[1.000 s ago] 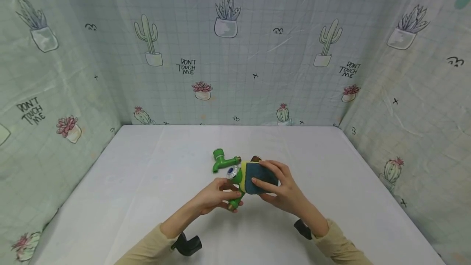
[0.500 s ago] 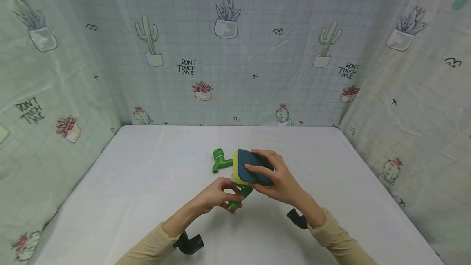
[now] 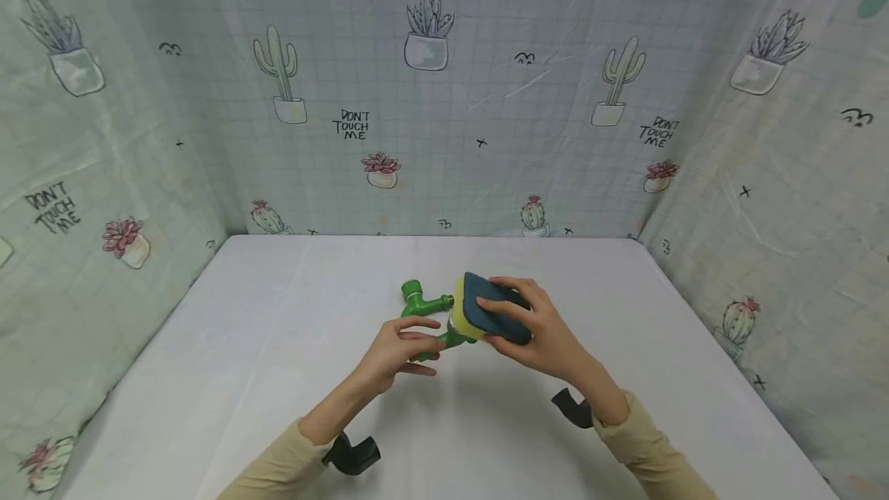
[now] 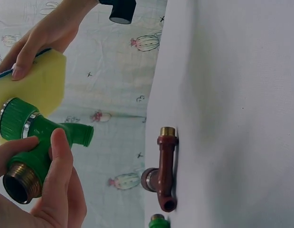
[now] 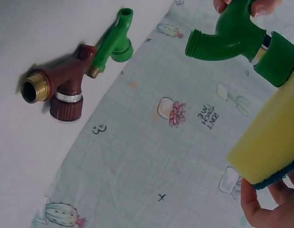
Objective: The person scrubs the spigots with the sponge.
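Note:
My left hand (image 3: 399, 349) pinches a green tap (image 4: 47, 133) by its threaded inlet end, thumb and fingers around the body. Its spout points outward in the left wrist view. With fingers and thumb my right hand (image 3: 545, 330) grips a sponge (image 3: 496, 311), yellow foam with a dark blue scouring side. The yellow face lies against the tap's ribbed round handle (image 5: 277, 59), and the blue side faces up under my fingers. Seen from the head, the sponge covers the handle and part of the tap. Both things are held above the table.
A second green tap (image 3: 417, 301) lies on the white table (image 3: 312, 299) behind my hands. Beside it lies a brown tap (image 5: 66, 76) with a brass thread, hidden from the head view. Black curved pieces (image 3: 352, 455) sit at both wrists. Patterned cloth (image 3: 479, 99) encloses the table.
The held tap has shifted up and away from me, and its blue-marked handle top has gone out of sight behind the sponge. The sponge has moved upward and tilted onto the handle end.

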The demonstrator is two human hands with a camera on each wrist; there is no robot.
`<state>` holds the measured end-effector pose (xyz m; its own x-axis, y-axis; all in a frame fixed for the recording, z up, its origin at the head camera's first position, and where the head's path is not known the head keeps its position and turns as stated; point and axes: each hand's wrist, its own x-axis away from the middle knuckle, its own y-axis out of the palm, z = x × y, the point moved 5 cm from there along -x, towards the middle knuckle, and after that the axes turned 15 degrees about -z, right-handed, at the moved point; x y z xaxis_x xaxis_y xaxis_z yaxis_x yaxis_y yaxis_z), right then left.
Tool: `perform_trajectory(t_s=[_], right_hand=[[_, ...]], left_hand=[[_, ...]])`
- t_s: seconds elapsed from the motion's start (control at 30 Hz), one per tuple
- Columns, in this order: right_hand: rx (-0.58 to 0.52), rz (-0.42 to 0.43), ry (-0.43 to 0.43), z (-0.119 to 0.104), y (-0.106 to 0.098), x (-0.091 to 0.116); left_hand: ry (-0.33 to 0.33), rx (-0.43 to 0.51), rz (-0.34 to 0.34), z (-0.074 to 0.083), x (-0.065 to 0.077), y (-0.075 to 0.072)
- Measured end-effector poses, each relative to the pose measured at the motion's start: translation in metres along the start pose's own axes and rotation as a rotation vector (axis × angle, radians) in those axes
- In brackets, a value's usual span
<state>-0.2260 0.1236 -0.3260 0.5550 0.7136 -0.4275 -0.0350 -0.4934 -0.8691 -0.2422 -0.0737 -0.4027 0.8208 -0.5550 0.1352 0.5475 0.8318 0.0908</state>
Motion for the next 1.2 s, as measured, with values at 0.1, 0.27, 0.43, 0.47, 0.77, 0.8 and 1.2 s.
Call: perform_trajectory(t_s=[0.1, 0.27, 0.43, 0.47, 0.77, 0.8, 1.2], right_hand=[[0.02, 0.051, 0.005, -0.001, 0.0, 0.003], [0.073, 0.135, 0.015, -0.004, 0.001, 0.007], [0.094, 0.199, 0.035, -0.006, 0.0, 0.009], [0.097, 0.208, 0.039, -0.007, 0.0, 0.01], [0.096, 0.237, 0.02, -0.02, 0.011, 0.009], [0.092, 0.237, 0.02, -0.02, 0.012, 0.009], [0.065, 0.243, -0.017, -0.025, 0.015, 0.008]], left_hand=[[0.036, 0.048, 0.064, 0.004, -0.001, -0.001], [0.088, 0.073, 0.078, 0.009, 0.0, 0.001], [0.132, 0.122, 0.141, 0.013, 0.002, 0.0], [0.139, 0.131, 0.168, 0.014, 0.002, -0.001], [0.203, 0.205, 0.357, 0.014, 0.0, -0.004], [0.211, 0.206, 0.345, 0.014, 0.0, -0.003], [0.17, 0.172, 0.207, 0.01, 0.001, 0.005]])
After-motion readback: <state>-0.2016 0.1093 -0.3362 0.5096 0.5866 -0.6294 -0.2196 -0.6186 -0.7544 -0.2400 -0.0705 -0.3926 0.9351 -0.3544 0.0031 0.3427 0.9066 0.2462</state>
